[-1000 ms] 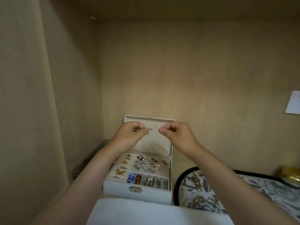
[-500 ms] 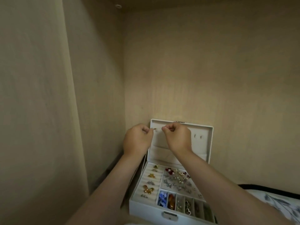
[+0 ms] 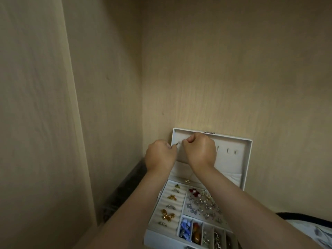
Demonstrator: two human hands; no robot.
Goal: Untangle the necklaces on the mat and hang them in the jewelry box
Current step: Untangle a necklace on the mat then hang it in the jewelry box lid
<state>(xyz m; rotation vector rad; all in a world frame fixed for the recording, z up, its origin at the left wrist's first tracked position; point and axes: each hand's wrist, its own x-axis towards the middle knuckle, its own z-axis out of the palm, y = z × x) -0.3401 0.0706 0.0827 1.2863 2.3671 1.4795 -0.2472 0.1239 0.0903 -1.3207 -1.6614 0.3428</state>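
Gold necklace clasp (image 3: 177, 144) pinched in fingers (image 3: 172, 148) of left hand (image 3: 160, 155) and right hand (image 3: 199, 151), at jewelry box (image 3: 248, 159) lid — may slip before hooking, drop, re-tangle.

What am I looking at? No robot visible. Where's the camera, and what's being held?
There is no machine here: a person works with bare hands, and the single picture comes from a wide-angle camera worn on their head, looking forward and down.

The left hand and right hand are raised in front of the open lid of a white jewelry box. Both pinch a thin necklace. Only its small gold clasp shows between them; the chain is too fine to see. To the right, the lid has a row of small hooks.

The tray below holds rings in padded rolls, including a gold butterfly, and small compartments, one with blue pieces. The edge of a patterned mat shows at the lower right.
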